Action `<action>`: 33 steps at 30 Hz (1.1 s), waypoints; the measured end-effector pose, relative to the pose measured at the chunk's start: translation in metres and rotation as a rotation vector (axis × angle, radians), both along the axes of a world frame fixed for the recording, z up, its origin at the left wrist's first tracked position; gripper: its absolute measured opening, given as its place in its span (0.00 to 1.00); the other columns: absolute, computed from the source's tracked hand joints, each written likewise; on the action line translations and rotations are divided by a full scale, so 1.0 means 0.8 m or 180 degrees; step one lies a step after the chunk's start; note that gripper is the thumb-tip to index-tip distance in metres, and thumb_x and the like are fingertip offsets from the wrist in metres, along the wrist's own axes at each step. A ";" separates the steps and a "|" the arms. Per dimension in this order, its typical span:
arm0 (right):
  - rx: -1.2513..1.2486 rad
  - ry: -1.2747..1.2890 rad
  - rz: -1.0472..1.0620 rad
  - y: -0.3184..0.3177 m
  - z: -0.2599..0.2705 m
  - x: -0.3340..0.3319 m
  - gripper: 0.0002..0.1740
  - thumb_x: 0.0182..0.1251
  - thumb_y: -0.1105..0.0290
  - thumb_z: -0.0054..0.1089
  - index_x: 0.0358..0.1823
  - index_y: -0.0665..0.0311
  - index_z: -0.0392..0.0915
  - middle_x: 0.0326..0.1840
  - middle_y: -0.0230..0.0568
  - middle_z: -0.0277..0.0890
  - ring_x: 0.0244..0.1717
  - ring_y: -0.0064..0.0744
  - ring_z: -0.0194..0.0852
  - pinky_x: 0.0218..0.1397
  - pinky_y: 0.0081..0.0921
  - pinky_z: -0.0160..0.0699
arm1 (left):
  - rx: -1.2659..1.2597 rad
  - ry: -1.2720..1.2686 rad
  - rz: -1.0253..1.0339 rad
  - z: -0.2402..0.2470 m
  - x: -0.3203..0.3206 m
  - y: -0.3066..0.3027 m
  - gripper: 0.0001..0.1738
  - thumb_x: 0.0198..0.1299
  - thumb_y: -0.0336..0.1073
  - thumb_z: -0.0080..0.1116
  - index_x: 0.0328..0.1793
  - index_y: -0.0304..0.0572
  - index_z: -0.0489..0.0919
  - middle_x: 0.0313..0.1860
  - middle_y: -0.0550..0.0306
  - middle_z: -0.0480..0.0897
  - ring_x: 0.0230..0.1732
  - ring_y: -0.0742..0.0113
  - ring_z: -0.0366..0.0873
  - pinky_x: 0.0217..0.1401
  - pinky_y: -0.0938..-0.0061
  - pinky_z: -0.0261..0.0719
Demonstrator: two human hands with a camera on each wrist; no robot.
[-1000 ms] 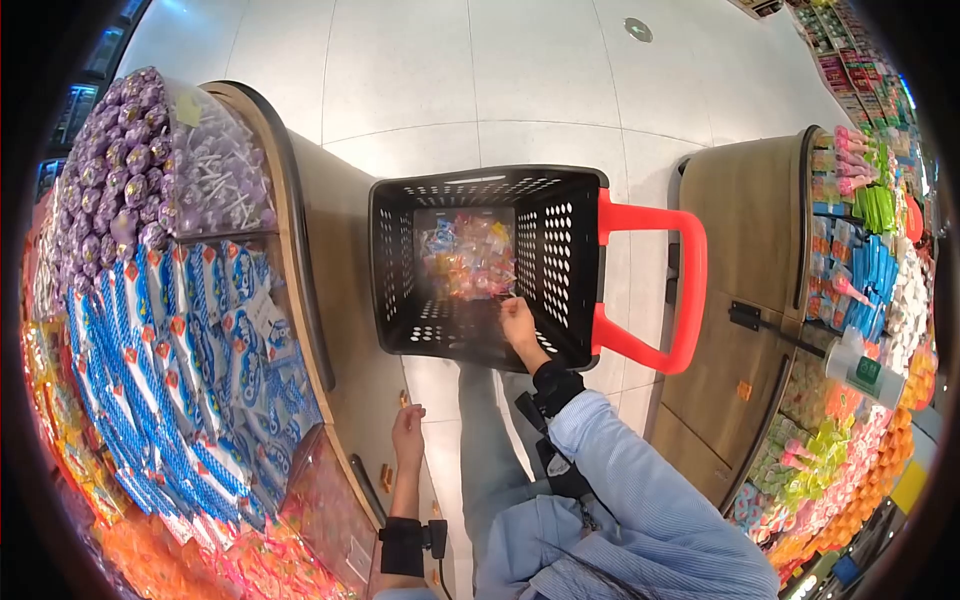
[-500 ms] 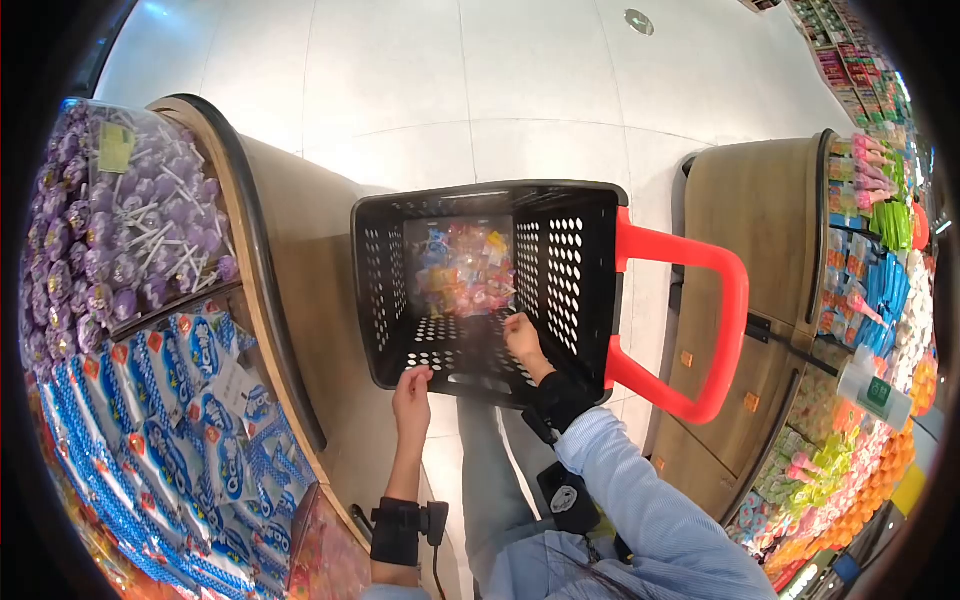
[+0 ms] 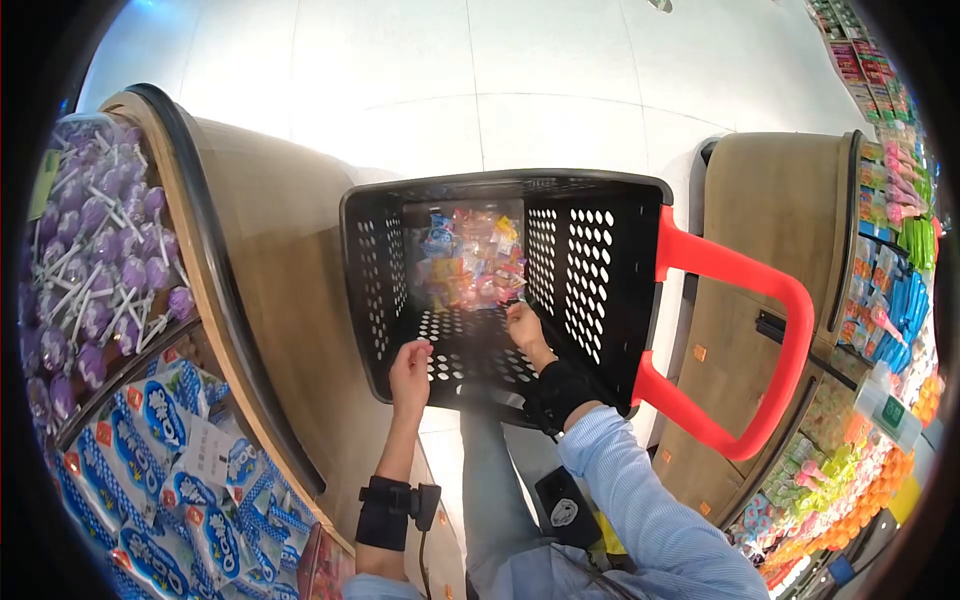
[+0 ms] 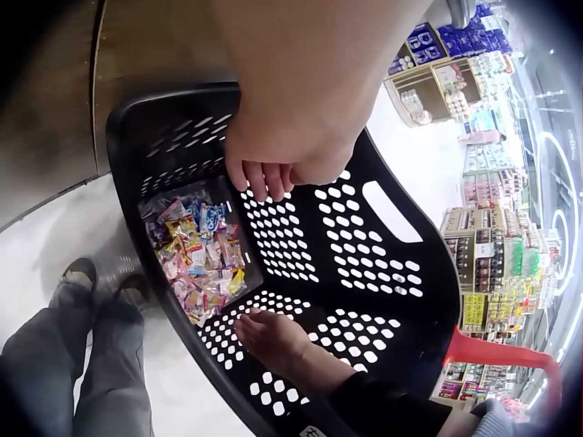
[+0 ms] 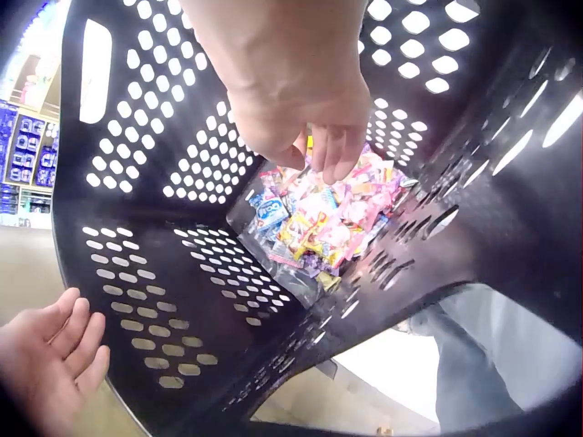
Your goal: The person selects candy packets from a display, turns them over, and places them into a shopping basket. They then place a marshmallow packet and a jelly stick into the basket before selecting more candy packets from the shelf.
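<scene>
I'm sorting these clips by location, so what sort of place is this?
Most likely a sweet shop or a supermarket's confectionery section. A black shopping basket holds a bag of wrapped sweets, purple lollipops fill the display beside it, and stocked shelves line the right.

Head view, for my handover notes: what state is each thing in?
basket, open-topped, one bag inside.
bag of sweets, lying on the basket's bottom, full of wrapped sweets.
red handle, sticking out sideways, unheld.
left hand, open, at the basket's near rim.
right hand, inside the basket by the bag, fingers curled; grip unclear.
</scene>
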State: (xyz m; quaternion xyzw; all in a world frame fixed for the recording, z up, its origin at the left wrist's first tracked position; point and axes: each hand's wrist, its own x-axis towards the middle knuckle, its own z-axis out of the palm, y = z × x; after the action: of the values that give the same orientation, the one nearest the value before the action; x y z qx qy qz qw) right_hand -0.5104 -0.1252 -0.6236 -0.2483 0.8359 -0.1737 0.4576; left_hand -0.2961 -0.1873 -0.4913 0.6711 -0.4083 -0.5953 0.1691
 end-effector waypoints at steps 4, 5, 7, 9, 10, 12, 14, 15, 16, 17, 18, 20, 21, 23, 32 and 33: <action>-0.0028 0.0084 0.0108 -0.010 -0.031 -0.004 0.07 0.51 0.76 0.51 0.33 0.68 0.72 0.27 0.44 0.77 0.31 0.33 0.77 0.36 0.24 0.72 | 0.0060 0.0021 0.0164 -0.047 -0.005 -0.017 0.10 0.61 0.30 0.43 0.44 0.33 0.72 0.37 0.52 0.79 0.42 0.68 0.76 0.48 0.78 0.70; -0.0020 0.0113 0.0161 -0.016 -0.037 -0.004 0.07 0.51 0.76 0.52 0.33 0.69 0.72 0.28 0.43 0.77 0.31 0.33 0.76 0.36 0.23 0.72 | 0.0187 0.0040 0.0194 -0.054 -0.008 -0.025 0.11 0.62 0.31 0.43 0.45 0.33 0.71 0.38 0.51 0.79 0.43 0.68 0.76 0.49 0.78 0.70; -0.0349 -0.0026 0.0360 -0.025 -0.051 -0.005 0.08 0.50 0.74 0.54 0.33 0.68 0.72 0.28 0.43 0.77 0.31 0.33 0.76 0.37 0.23 0.72 | 0.0220 0.0080 0.0252 -0.066 -0.013 -0.035 0.11 0.62 0.31 0.42 0.47 0.33 0.70 0.39 0.51 0.79 0.43 0.67 0.76 0.49 0.78 0.70; -0.0416 -0.0219 0.0468 -0.040 -0.049 -0.005 0.10 0.50 0.73 0.56 0.35 0.68 0.72 0.29 0.43 0.77 0.31 0.33 0.76 0.38 0.23 0.72 | 0.0256 0.0112 0.0303 -0.066 -0.020 -0.047 0.13 0.62 0.30 0.41 0.50 0.33 0.68 0.40 0.51 0.78 0.44 0.67 0.75 0.50 0.78 0.69; -0.0315 -0.0349 0.0455 -0.045 -0.053 -0.004 0.11 0.49 0.73 0.56 0.36 0.68 0.72 0.30 0.43 0.77 0.32 0.33 0.76 0.39 0.24 0.73 | 0.0269 0.0112 0.0310 -0.075 -0.019 -0.050 0.13 0.62 0.30 0.40 0.51 0.33 0.67 0.39 0.51 0.78 0.44 0.67 0.74 0.51 0.78 0.69; -0.0271 -0.0384 0.0630 -0.042 -0.077 -0.002 0.13 0.49 0.72 0.57 0.38 0.68 0.73 0.33 0.43 0.77 0.33 0.34 0.76 0.40 0.24 0.72 | 0.0269 0.0123 0.0363 -0.078 -0.019 -0.055 0.13 0.62 0.30 0.40 0.51 0.33 0.66 0.39 0.51 0.78 0.45 0.67 0.74 0.51 0.78 0.68; -0.0372 -0.0196 0.0978 -0.042 -0.099 0.000 0.14 0.49 0.72 0.56 0.40 0.66 0.73 0.35 0.44 0.76 0.35 0.36 0.75 0.41 0.25 0.72 | 0.0286 0.0182 0.0357 -0.083 -0.017 -0.056 0.13 0.63 0.31 0.39 0.52 0.33 0.66 0.40 0.51 0.77 0.45 0.67 0.74 0.52 0.76 0.67; -0.0215 -0.0206 0.1011 -0.041 -0.107 0.001 0.14 0.49 0.72 0.56 0.40 0.66 0.73 0.36 0.44 0.76 0.37 0.38 0.75 0.42 0.26 0.72 | 0.0280 0.0216 0.0366 -0.087 -0.016 -0.054 0.14 0.63 0.31 0.39 0.52 0.33 0.65 0.40 0.51 0.77 0.45 0.67 0.74 0.52 0.76 0.67; -0.0058 -0.0217 0.1041 -0.041 -0.116 0.002 0.14 0.49 0.72 0.55 0.40 0.65 0.73 0.37 0.45 0.75 0.39 0.39 0.74 0.43 0.27 0.72 | 0.0274 0.0250 0.0373 -0.093 -0.015 -0.053 0.14 0.63 0.32 0.38 0.52 0.32 0.65 0.40 0.51 0.77 0.45 0.67 0.74 0.51 0.76 0.67; 0.0103 -0.0229 0.1071 -0.040 -0.124 0.003 0.14 0.49 0.72 0.55 0.40 0.65 0.74 0.38 0.46 0.75 0.41 0.41 0.74 0.44 0.28 0.71 | 0.0334 0.0173 0.0346 -0.091 -0.017 -0.056 0.14 0.64 0.33 0.39 0.53 0.32 0.65 0.40 0.51 0.77 0.45 0.67 0.73 0.51 0.76 0.67; 0.0051 -0.0206 0.1170 -0.039 -0.133 0.005 0.13 0.49 0.71 0.56 0.39 0.64 0.73 0.39 0.47 0.74 0.42 0.42 0.73 0.46 0.29 0.71 | 0.0325 0.0228 0.0338 -0.089 -0.020 -0.058 0.14 0.64 0.33 0.39 0.53 0.32 0.65 0.40 0.51 0.77 0.45 0.67 0.73 0.51 0.76 0.67; -0.0064 -0.0158 0.1374 -0.039 -0.152 0.007 0.12 0.48 0.70 0.57 0.37 0.62 0.73 0.42 0.48 0.73 0.44 0.44 0.72 0.48 0.32 0.69 | 0.0295 0.0340 0.0328 -0.084 -0.029 -0.063 0.15 0.64 0.33 0.40 0.53 0.33 0.65 0.41 0.51 0.76 0.45 0.68 0.73 0.51 0.76 0.67; 0.0026 -0.0163 0.1403 -0.041 -0.160 0.008 0.12 0.48 0.71 0.57 0.37 0.61 0.73 0.42 0.48 0.73 0.45 0.44 0.72 0.49 0.33 0.69 | 0.0279 0.0483 0.0368 -0.079 -0.035 -0.067 0.15 0.63 0.33 0.42 0.53 0.33 0.65 0.41 0.52 0.76 0.46 0.68 0.73 0.52 0.76 0.67; 0.0210 -0.0177 0.1464 -0.047 -0.171 0.010 0.12 0.48 0.71 0.57 0.37 0.60 0.74 0.43 0.48 0.73 0.46 0.44 0.71 0.49 0.34 0.69 | 0.0242 0.0563 0.0337 -0.084 -0.043 -0.070 0.15 0.62 0.32 0.42 0.53 0.33 0.65 0.41 0.52 0.76 0.46 0.68 0.72 0.52 0.76 0.67; 0.0473 0.0161 0.1577 -0.048 -0.223 0.020 0.13 0.52 0.69 0.51 0.40 0.61 0.74 0.42 0.53 0.73 0.45 0.48 0.71 0.48 0.37 0.68 | 0.0346 0.0634 0.0173 -0.103 -0.051 -0.073 0.15 0.61 0.29 0.44 0.54 0.34 0.65 0.42 0.52 0.75 0.47 0.68 0.72 0.53 0.76 0.67; 0.0514 0.0149 0.1589 -0.047 -0.229 0.020 0.13 0.52 0.70 0.51 0.40 0.61 0.74 0.42 0.53 0.73 0.45 0.48 0.71 0.48 0.37 0.68 | 0.0364 0.0632 0.0169 -0.099 -0.050 -0.071 0.15 0.61 0.29 0.43 0.54 0.34 0.64 0.43 0.52 0.75 0.47 0.68 0.72 0.53 0.76 0.66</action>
State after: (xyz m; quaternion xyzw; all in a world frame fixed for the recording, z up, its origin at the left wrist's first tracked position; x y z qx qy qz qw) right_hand -0.4942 -0.1625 -0.8064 -0.4135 0.7703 0.0176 0.4851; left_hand -0.3363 -0.2445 -0.5708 0.6279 -0.3370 -0.6765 0.1859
